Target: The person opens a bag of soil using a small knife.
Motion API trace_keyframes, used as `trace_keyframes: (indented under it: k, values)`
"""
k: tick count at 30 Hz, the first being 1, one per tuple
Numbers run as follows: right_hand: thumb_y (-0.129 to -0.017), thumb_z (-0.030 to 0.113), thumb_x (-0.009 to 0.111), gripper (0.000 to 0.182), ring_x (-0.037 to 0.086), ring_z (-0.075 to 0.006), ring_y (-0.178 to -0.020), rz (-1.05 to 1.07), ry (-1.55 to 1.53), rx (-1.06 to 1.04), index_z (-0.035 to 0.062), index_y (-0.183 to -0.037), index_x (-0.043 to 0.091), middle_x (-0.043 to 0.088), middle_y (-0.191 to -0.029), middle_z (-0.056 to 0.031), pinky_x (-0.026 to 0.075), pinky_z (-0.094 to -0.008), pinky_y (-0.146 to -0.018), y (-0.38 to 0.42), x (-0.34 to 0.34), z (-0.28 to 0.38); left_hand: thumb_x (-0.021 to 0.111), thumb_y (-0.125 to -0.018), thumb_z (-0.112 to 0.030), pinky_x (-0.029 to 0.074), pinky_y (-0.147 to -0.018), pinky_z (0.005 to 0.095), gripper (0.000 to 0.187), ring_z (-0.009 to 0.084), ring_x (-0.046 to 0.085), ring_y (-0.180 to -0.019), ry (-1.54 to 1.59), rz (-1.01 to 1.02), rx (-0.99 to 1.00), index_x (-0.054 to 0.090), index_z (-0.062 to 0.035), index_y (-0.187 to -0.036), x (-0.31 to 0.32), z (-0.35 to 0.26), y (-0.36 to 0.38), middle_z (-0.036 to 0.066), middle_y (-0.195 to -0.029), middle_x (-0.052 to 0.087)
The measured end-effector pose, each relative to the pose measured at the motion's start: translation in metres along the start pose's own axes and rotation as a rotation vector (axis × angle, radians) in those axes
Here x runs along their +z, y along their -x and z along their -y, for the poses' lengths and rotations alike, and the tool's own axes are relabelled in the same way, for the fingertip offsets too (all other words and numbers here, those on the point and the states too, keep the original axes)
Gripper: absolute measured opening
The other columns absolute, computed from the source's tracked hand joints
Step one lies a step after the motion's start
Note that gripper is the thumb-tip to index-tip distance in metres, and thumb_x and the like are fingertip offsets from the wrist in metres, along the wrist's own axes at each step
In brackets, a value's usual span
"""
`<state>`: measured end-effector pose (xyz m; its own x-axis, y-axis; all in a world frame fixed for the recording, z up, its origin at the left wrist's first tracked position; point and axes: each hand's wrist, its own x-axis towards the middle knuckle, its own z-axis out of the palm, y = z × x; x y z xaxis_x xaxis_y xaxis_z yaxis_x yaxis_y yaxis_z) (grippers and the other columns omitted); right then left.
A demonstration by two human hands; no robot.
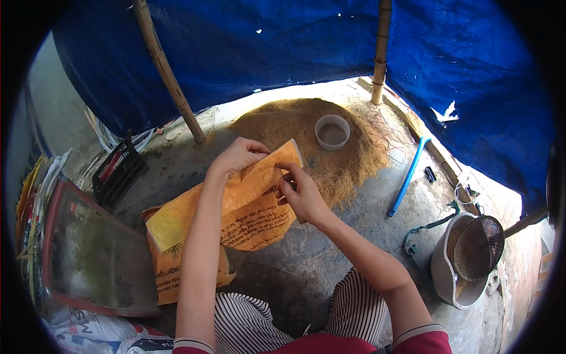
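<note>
An orange printed sack [253, 209] hangs across the middle, its lower left part reaching down beside my left forearm. My left hand [240, 157] grips the sack's upper edge, fingers closed on it. Close to the sack's right end, my right hand [300, 192] has thumb and fingers pinched together at the sack; whatever is between the fingertips is too small to make out. Behind the sack lies a heap of brown grain-like material [277, 121] on the floor, with a round whitish bowl [332, 132] resting on it.
A blue tube [409, 177] lies on the floor at right, near a grey-white bucket [442, 265] with a mesh sieve [479, 248]. Left are a black crate [121, 168] and a red-framed panel [100, 253]. Bamboo poles [168, 71] stand before a blue tarp [265, 41].
</note>
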<state>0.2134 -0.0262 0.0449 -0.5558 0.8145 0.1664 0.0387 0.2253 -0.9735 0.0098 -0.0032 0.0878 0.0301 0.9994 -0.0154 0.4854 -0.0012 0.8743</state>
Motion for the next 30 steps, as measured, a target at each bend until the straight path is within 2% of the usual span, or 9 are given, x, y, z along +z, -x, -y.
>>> trace_keyframes:
  k: [6, 12, 14, 16, 19, 22, 26, 28, 30]
  values:
    - [-0.094, 0.006, 0.039, 0.045, 0.055, -0.0123, -0.069, 0.115, -0.252, 0.234, 0.0018, -0.138, 0.033, 0.049, -0.087, -0.0060, 0.052, -0.0268, -0.056, 0.006, -0.004, 0.026, 0.067, -0.083, -0.014, 0.048, -0.073, 0.0232, 0.022, 0.0095, 0.060, -0.079, 0.023, 0.201, 0.068, 0.068, -0.0004, -0.101, -0.011, -0.005, 0.001, 0.003, -0.085, 0.068]
    - [-0.094, 0.006, 0.036, 0.050, 0.051, -0.0130, -0.068, 0.134, -0.491, 0.351, 0.0029, -0.143, 0.026, 0.047, -0.086, -0.0055, 0.048, -0.0255, -0.052, 0.005, -0.011, 0.034, 0.066, -0.085, -0.022, 0.045, -0.064, 0.0286, 0.024, 0.0101, 0.055, -0.070, 0.053, 0.217, -0.062, 0.068, 0.0001, -0.096, -0.014, -0.023, 0.012, 0.002, -0.079, 0.065]
    - [-0.092, 0.004, 0.037, 0.051, 0.049, -0.0121, -0.066, 0.142, -0.645, 0.383, 0.0039, -0.142, 0.026, 0.048, -0.083, -0.0053, 0.046, -0.0240, -0.049, 0.002, -0.014, 0.032, 0.068, -0.082, -0.024, 0.042, -0.060, 0.0320, 0.027, 0.0129, 0.053, -0.065, -0.359, 0.100, 0.160, 0.068, 0.0010, -0.093, -0.003, -0.045, 0.032, 0.005, -0.073, 0.062]
    - [-0.091, 0.003, 0.038, 0.052, 0.047, -0.0112, -0.063, 0.152, -0.799, 0.416, 0.0050, -0.141, 0.026, 0.048, -0.080, -0.0050, 0.045, -0.0226, -0.047, -0.003, -0.020, 0.026, 0.069, -0.081, -0.022, 0.040, -0.058, 0.0313, 0.026, 0.0115, 0.049, -0.063, -0.341, -0.015, 0.209, 0.067, 0.0010, -0.092, 0.006, -0.032, 0.029, 0.004, -0.070, 0.057]
    - [-0.093, 0.005, 0.036, 0.043, 0.041, -0.0098, -0.061, 0.347, -1.338, 0.521, 0.0081, -0.136, 0.031, 0.046, -0.082, -0.0038, 0.039, -0.0182, -0.045, -0.015, -0.029, 0.003, 0.070, -0.079, -0.020, 0.037, -0.056, 0.0313, 0.025, 0.0119, 0.045, -0.061, -0.320, -0.202, 0.276, 0.067, 0.0017, -0.091, 0.017, -0.016, 0.025, 0.004, -0.067, 0.052]
    - [-0.094, 0.005, 0.035, 0.047, 0.040, -0.0098, -0.060, 0.397, -1.491, 0.541, 0.0126, -0.140, 0.028, 0.046, -0.082, -0.0040, 0.038, -0.0172, -0.044, -0.014, -0.029, 0.000, 0.069, -0.079, -0.019, 0.038, -0.057, 0.0323, 0.025, 0.0150, 0.046, -0.060, -0.322, -0.321, 0.290, 0.066, 0.0028, -0.091, 0.024, -0.010, 0.025, 0.007, -0.068, 0.052]
    - [-0.092, 0.002, 0.036, 0.049, 0.037, -0.0087, -0.058, 0.355, -1.524, 0.511, 0.0091, -0.140, 0.031, 0.044, -0.082, -0.0044, 0.038, -0.0164, -0.038, -0.009, -0.028, 0.007, 0.068, -0.081, -0.019, 0.038, -0.059, 0.0331, 0.025, 0.0176, 0.048, -0.061, -0.296, -0.485, 0.268, 0.066, 0.0033, -0.092, 0.032, -0.006, 0.023, 0.009, -0.070, 0.053]
    - [-0.093, 0.005, 0.035, 0.054, 0.040, -0.0104, -0.060, 0.436, -1.540, 0.498, 0.0205, -0.144, 0.026, 0.045, -0.080, -0.0037, 0.039, -0.0179, -0.043, -0.008, -0.031, 0.009, 0.068, -0.081, -0.019, 0.042, -0.063, 0.0347, 0.025, 0.0226, 0.054, -0.067, -0.297, -0.450, 0.229, 0.067, 0.0029, -0.093, 0.030, -0.007, 0.026, 0.012, -0.077, 0.058]
    - [-0.092, 0.004, 0.034, 0.055, 0.041, -0.0106, -0.059, 0.412, -1.371, 0.470, 0.0187, -0.144, 0.027, 0.044, -0.079, -0.0039, 0.039, -0.0189, -0.043, -0.006, -0.033, 0.011, 0.068, -0.081, -0.020, 0.046, -0.068, 0.0364, 0.026, 0.0276, 0.060, -0.074, -0.300, -0.413, 0.188, 0.067, 0.0025, -0.094, 0.030, -0.008, 0.028, 0.015, -0.084, 0.063]
